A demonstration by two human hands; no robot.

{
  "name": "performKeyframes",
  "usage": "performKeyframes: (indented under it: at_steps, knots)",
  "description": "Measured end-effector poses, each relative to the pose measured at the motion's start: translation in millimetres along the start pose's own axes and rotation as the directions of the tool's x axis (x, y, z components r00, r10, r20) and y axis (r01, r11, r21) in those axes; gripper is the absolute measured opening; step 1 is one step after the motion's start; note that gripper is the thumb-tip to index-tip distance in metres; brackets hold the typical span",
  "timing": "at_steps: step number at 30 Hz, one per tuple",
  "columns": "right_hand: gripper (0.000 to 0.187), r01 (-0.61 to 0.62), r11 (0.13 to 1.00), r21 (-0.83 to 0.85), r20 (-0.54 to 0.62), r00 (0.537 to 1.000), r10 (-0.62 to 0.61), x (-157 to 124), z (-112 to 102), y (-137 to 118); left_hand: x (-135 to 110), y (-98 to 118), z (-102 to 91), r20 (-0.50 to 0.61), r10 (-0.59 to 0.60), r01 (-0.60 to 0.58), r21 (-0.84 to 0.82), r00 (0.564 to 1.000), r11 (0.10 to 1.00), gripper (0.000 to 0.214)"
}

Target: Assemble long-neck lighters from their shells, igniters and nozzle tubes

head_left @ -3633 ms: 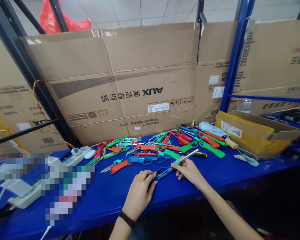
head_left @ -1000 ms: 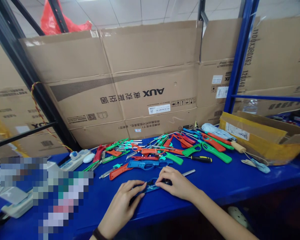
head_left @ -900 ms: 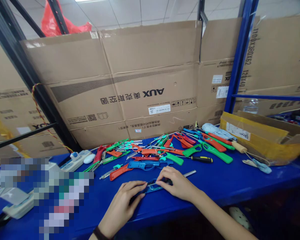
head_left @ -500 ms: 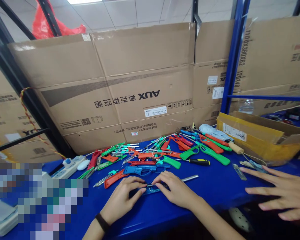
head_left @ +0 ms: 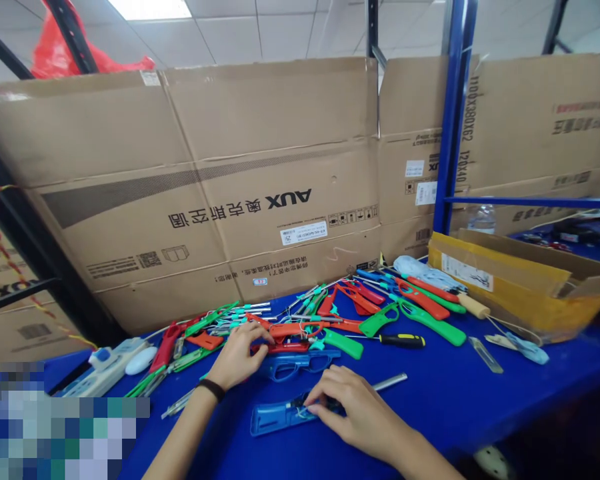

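Head view, looking forward and down: a long blue lighter shell (head_left: 275, 420) is seen lying flat on the blue counter (head_left: 555, 363), near its front edge, with its long axis running almost left to right and rising slightly toward the right. Its hollow inner side is turned upward, and small parts and a thin wire can be made out at the right end, though they are partly hidden. The right hand (head_left: 355, 413) is much the nearer of the two and is laid over that right end, with the fingers (head_left: 325, 407) curled down and closed on the shell. A steel tube (head_left: 390, 382) is seen emerging beyond the hand, pointing up and to the right. The left hand (head_left: 237, 357) is well apart, higher up the counter, with a black wristband (head_left: 211, 390) on its wrist. Its fingers are draped over a red lighter body (head_left: 280, 347) in the heap, but whether that piece is clamped cannot be told. Another blue lighter body (head_left: 300, 365) is lying between the hands, with a green lighter handle (head_left: 343, 344) and a black-and-yellow-handled screwdriver (head_left: 403, 341) just beyond.
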State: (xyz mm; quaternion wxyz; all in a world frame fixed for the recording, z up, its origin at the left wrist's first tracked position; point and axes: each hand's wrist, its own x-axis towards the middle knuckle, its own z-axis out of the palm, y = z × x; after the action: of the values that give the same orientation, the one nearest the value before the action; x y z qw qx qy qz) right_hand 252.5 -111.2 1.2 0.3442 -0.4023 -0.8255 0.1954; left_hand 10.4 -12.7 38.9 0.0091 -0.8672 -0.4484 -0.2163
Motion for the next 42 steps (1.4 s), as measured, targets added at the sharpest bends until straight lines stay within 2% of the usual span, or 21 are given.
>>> performKeyframes:
  at_steps: [6,10,13,17,20,22,26,30,35,39,42]
  knots:
    - [0.005,-0.070,0.998,-0.007,-0.022,0.997,0.070,3,0,1,-12,-13,8.5,-0.012,-0.039,0.040,0.068,0.999,0.997,0.025]
    - [0.003,-0.109,0.994,0.001,-0.007,0.994,0.109,3,-1,-1,-14,-19,1.1,-0.052,-0.118,0.123,0.112,0.992,0.986,0.028]
    - [0.003,-0.124,0.992,0.006,0.002,0.992,0.124,2,-1,-3,-18,-28,-6.6,-0.023,-0.192,0.193,0.126,0.981,0.973,0.025]
    - [0.003,-0.123,0.992,0.007,0.024,0.992,0.123,2,-2,-3,-31,-53,-17.5,0.039,-0.318,0.310,0.139,0.947,0.941,0.030]
    - [0.003,-0.125,0.992,0.011,0.031,0.992,0.125,1,-2,-3,-38,-68,-22.1,-0.009,-0.415,0.411,0.159,0.910,0.898,0.030]
    - [0.004,-0.127,0.992,0.017,0.032,0.992,0.126,1,-1,-3,-38,-70,-19.4,-0.059,-0.440,0.444,0.158,0.896,0.882,0.025]
    - [0.005,-0.127,0.992,0.021,0.034,0.991,0.126,0,-1,-3,-30,-61,-1.2,-0.120,-0.417,0.429,0.113,0.901,0.896,0.026]
    - [0.005,-0.147,0.989,0.004,0.047,0.988,0.146,2,-2,-4,-25,-56,10.7,-0.169,-0.447,0.457,0.026,0.878,0.889,0.021]
    - [0.006,-0.168,0.986,-0.016,0.063,0.984,0.169,3,-3,-7,-29,-65,3.5,-0.212,-0.512,0.473,-0.208,0.832,0.856,0.023]
    - [0.007,-0.173,0.985,-0.018,0.062,0.983,0.174,2,-3,-6,-25,-68,-3.9,-0.209,-0.579,0.432,-0.482,0.788,0.762,0.040]
    - [0.008,-0.174,0.984,-0.022,0.062,0.983,0.175,3,-2,-6,-21,-62,-8.0,-0.184,-0.613,0.371,-0.651,0.768,0.662,0.048]
